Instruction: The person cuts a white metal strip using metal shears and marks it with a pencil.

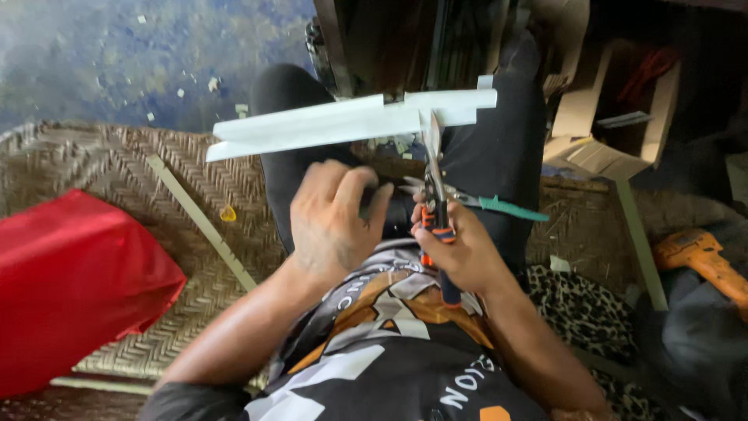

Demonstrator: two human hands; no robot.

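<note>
Gripping orange-handled snips (433,204), the right hand (460,253) bites their blades into a white strip (343,123). Left hand (331,218) curls beside them, steadying; whether it grasps anything, I cannot tell.

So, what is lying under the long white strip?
Under the white strip are the person's dark-trousered knees and the woven mat. The snips in the right hand cover a part.

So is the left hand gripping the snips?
No, the right hand holds the orange-handled snips at the white strip, while the left hand rests beside them.
</note>
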